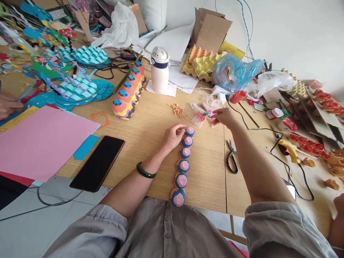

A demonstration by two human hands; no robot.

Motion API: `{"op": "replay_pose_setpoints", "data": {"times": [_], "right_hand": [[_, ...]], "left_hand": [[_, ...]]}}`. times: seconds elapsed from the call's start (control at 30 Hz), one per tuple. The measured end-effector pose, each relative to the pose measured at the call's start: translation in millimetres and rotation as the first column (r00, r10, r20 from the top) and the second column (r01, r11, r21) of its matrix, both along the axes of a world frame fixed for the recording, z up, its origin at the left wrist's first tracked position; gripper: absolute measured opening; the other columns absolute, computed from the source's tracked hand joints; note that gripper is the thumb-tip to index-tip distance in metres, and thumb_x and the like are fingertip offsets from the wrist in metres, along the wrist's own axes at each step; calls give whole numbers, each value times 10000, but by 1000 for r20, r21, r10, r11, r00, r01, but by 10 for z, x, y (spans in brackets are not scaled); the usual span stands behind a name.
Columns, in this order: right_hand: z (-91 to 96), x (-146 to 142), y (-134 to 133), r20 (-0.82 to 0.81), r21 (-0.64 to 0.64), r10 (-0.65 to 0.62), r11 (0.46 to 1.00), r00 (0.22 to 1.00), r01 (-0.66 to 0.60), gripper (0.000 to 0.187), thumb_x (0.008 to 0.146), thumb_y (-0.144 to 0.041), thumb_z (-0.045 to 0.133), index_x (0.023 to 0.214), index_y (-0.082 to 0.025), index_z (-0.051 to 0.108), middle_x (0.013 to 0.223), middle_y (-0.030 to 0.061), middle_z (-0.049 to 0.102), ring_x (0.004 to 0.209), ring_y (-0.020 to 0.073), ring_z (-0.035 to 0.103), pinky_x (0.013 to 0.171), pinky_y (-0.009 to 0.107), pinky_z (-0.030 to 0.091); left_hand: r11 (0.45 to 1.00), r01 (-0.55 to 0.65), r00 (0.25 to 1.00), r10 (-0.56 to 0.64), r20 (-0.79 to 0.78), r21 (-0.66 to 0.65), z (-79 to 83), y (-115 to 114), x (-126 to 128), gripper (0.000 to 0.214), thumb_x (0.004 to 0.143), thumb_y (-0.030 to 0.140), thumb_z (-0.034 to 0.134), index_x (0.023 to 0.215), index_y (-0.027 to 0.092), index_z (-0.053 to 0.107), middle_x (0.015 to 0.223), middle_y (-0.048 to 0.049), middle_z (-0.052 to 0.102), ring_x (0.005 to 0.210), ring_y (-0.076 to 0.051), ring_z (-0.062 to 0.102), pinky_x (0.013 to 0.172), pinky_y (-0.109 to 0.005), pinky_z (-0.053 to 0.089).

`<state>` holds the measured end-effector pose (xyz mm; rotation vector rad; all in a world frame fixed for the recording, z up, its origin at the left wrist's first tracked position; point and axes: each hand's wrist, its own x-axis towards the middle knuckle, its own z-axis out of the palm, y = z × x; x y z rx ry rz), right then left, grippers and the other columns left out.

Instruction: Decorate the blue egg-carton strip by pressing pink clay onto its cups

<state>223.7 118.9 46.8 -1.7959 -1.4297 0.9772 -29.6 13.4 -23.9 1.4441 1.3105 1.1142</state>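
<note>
A strip of egg-carton cups (185, 165) stretches away from me on the wooden table, its cups covered in blue with pink centres. At its far end, my left hand (173, 138) holds the last cup between curled fingers and thumb; a dark green bangle circles that wrist. My right hand (225, 117) reaches to small plastic packets (199, 119) of coloured, clay-like material. Its fingertips pinch a small bright pink piece (210, 113) among them. Black-handled scissors (231, 157) lie right of the strip. Orange shavings (177, 110) are heaped beyond my left hand.
A painted orange carton piece (129, 91) and a white bottle (160, 71) stand farther back. Left are a phone (98, 163) and pink paper (45, 139). On the right lie a yellow glue gun (288, 150) and cables. Another person's hand (10, 106) shows far left.
</note>
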Motion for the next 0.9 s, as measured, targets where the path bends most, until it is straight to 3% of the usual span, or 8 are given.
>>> {"op": "replay_pose_setpoints", "data": {"times": [0.1, 0.23, 0.3, 0.43, 0.57, 0.7, 0.83, 0.9], "right_hand": [[-24, 10, -12, 95, -46, 6, 999, 995, -2, 119, 806, -108, 703, 698, -129, 659, 594, 53, 669, 450, 148, 632, 479, 316, 597], [-74, -23, 58, 210, 10, -27, 1000, 977, 26, 123, 862, -150, 591, 834, -138, 710, 578, 2, 602, 492, 154, 635, 544, 314, 580], [-120, -84, 103, 288, 36, -22, 999, 957, 12, 142, 853, -211, 614, 868, -149, 741, 613, 10, 614, 587, 188, 665, 623, 341, 576], [-239, -267, 183, 418, 97, -5, 995, 909, -39, 227, 717, -234, 756, 941, -206, 780, 883, 53, 725, 959, 270, 686, 882, 390, 526], [-292, -371, 224, 458, 142, -52, 990, 888, -15, 116, 696, -206, 733, 807, -196, 765, 991, 87, 730, 1039, 285, 652, 920, 387, 482], [-185, -342, 145, 363, 208, -108, 978, 925, 32, 135, 782, -247, 620, 817, -182, 733, 863, 66, 697, 835, 215, 625, 765, 337, 497], [-61, -370, -177, 154, 199, -66, 979, 986, 35, 250, 838, -427, 590, 822, -193, 677, 619, -14, 536, 561, 128, 473, 531, 267, 423], [-61, -453, -419, -257, 172, 31, 985, 966, 15, 285, 745, -482, 717, 734, -212, 628, 589, -43, 458, 538, 98, 402, 484, 234, 357]], "left_hand": [[1000, 1, 1000, -1, -12, 2, -8, 2, -1, 230, 909, 152, 588, 1055, 177, 764, 1053, -57, 802, 888, -169, 732, 819, -286, 595], [1000, -3, 999, 3, -40, 6, 5, -2, 0, 232, 919, 169, 585, 1066, 173, 765, 1070, -64, 801, 891, -172, 734, 834, -289, 595], [1000, 1, 999, -1, -42, 6, 14, -5, 0, 230, 923, 172, 582, 1063, 174, 765, 1077, -65, 801, 904, -174, 737, 838, -288, 597], [1000, 3, 999, -3, -39, 0, 29, -10, -3, 231, 925, 163, 575, 1058, 186, 763, 1100, -58, 799, 902, -168, 741, 834, -283, 603], [1000, 0, 999, 0, -43, -5, 39, -10, -5, 223, 920, 160, 581, 1045, 191, 764, 1085, -51, 802, 863, -158, 738, 820, -275, 603], [999, -40, 999, 41, -9, 35, 45, -9, -3, 218, 909, 151, 585, 1028, 189, 764, 1052, -55, 801, 827, -144, 727, 792, -255, 592], [991, -98, 988, 86, 128, 96, 91, -32, -1, 222, 930, 207, 571, 1046, 172, 757, 984, -69, 784, 699, -117, 680, 696, -237, 573], [990, -102, 974, 80, 213, 95, 137, -57, 4, 246, 947, 285, 578, 1075, 166, 750, 976, -75, 778, 644, -107, 653, 637, -231, 557]]}}
